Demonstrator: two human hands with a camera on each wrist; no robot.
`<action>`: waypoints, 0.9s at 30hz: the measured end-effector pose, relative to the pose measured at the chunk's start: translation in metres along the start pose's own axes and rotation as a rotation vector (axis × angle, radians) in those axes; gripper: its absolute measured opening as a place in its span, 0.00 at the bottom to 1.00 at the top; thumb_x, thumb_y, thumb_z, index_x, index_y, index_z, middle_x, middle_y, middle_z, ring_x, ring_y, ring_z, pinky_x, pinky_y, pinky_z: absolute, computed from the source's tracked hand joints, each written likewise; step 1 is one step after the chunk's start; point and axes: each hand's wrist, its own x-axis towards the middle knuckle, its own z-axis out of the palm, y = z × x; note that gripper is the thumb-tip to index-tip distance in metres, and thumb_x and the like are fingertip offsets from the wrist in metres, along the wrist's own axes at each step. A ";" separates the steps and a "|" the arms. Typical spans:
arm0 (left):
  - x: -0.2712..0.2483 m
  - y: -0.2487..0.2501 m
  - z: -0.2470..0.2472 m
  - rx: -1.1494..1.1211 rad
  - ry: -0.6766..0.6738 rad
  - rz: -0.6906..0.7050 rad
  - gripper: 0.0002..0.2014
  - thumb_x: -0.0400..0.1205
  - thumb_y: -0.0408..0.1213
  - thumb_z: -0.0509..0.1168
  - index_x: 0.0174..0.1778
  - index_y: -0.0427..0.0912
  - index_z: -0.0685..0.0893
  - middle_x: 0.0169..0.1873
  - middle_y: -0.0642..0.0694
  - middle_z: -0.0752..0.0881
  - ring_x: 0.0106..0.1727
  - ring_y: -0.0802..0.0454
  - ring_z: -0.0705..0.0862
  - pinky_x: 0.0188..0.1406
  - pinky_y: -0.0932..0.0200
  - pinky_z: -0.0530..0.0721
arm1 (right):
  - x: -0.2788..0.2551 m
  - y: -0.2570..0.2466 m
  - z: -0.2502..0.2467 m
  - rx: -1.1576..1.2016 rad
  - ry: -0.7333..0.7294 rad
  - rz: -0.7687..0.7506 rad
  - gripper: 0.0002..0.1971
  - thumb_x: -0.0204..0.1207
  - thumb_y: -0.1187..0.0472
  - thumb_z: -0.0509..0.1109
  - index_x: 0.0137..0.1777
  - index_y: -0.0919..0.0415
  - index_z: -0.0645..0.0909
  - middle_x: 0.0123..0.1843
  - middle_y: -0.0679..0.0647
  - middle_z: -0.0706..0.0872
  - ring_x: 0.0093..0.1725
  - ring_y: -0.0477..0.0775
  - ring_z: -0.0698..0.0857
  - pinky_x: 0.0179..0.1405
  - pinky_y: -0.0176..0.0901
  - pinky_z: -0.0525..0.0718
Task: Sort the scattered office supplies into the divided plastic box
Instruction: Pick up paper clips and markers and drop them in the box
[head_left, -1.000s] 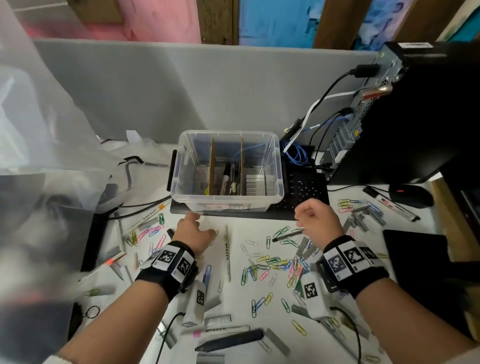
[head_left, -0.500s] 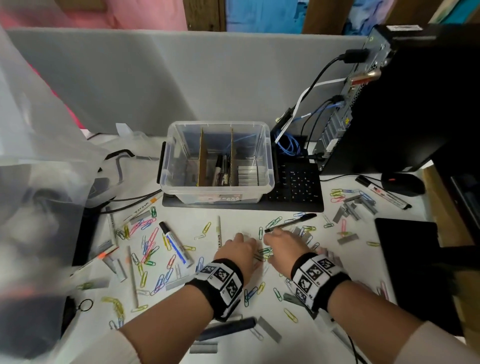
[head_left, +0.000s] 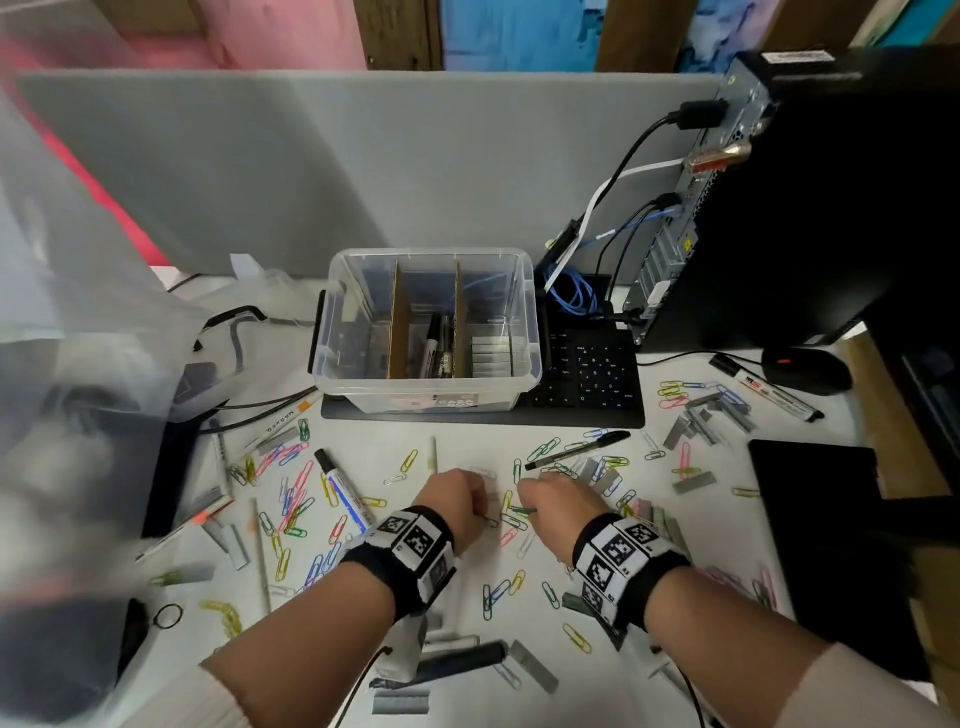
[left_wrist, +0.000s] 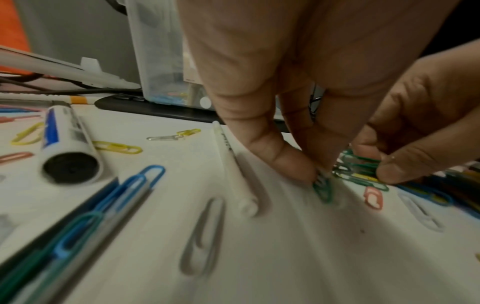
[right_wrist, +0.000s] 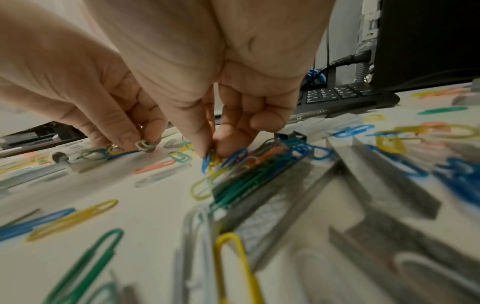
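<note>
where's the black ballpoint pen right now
In the head view the black ballpoint pen lies on the desk just ahead of the right hand, between it and the keyboard, among scattered paper clips.

A white table (head_left: 649, 613) was spread beneath the grip. Beyond the grip, a grey partition panel (head_left: 311, 171) was set along the table's far edge, with pink (head_left: 270, 31) and blue (head_left: 519, 31) wall surfaces and brown wooden posts (head_left: 400, 31) seen above it. To the right of the grip a black computer tower (head_left: 831, 197) was stood, cables (head_left: 618, 208) being plugged into its back. Even, soft light was cast.
</note>
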 end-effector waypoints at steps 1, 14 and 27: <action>0.000 -0.001 -0.001 -0.014 0.010 0.004 0.11 0.75 0.26 0.60 0.38 0.48 0.82 0.40 0.48 0.85 0.46 0.49 0.84 0.42 0.64 0.79 | 0.000 0.001 -0.001 0.017 -0.008 0.008 0.10 0.76 0.73 0.56 0.41 0.57 0.70 0.46 0.58 0.78 0.45 0.61 0.80 0.41 0.47 0.78; -0.031 -0.016 -0.042 -0.615 0.044 0.015 0.11 0.73 0.21 0.70 0.30 0.40 0.84 0.25 0.46 0.84 0.24 0.53 0.84 0.34 0.57 0.87 | -0.016 -0.022 -0.049 0.376 0.258 -0.110 0.07 0.72 0.66 0.68 0.37 0.52 0.78 0.34 0.45 0.78 0.34 0.44 0.77 0.37 0.36 0.78; -0.030 -0.046 -0.178 -0.825 0.586 0.142 0.07 0.77 0.23 0.70 0.35 0.37 0.83 0.31 0.43 0.84 0.31 0.52 0.85 0.35 0.67 0.86 | 0.064 -0.121 -0.129 0.637 0.436 -0.124 0.03 0.71 0.64 0.75 0.40 0.56 0.84 0.32 0.44 0.83 0.39 0.47 0.85 0.45 0.37 0.81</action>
